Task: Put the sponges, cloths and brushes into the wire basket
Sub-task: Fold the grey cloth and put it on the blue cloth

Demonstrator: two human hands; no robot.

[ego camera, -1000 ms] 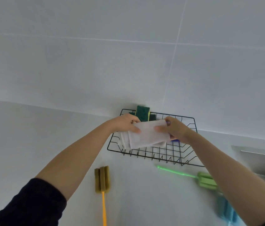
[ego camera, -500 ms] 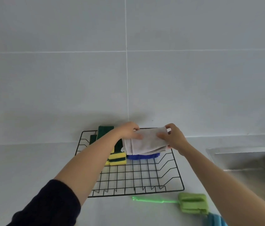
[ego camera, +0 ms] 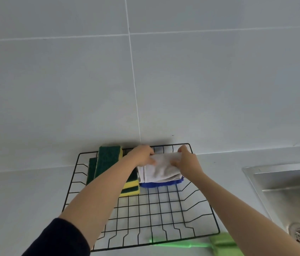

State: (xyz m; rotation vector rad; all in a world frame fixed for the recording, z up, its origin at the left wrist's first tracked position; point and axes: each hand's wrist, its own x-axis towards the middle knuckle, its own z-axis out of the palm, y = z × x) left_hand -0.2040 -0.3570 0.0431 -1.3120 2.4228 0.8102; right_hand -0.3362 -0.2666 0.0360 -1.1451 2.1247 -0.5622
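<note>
A black wire basket (ego camera: pixel 164 215) stands on the counter against the tiled wall. My left hand (ego camera: pixel 141 156) and my right hand (ego camera: pixel 187 160) both grip a folded white cloth (ego camera: pixel 159 170) at the basket's back right. It rests on a blue cloth (ego camera: pixel 161 184) whose edge shows beneath. Green-and-yellow sponges (ego camera: pixel 106 159) stand and lie at the back left, one stack (ego camera: pixel 130 189) partly hidden by my left forearm. A green brush (ego camera: pixel 197 243) lies on the counter just in front of the basket.
A steel sink (ego camera: pixel 289 196) with a drain is sunk into the counter at the right. The tiled wall rises directly behind the basket. Pale counter surface extends to the left of the basket.
The view has shifted, so the basket now looks closer and lower. Both hands have lowered the white cloth onto the blue cloth at the back of the basket.
</note>
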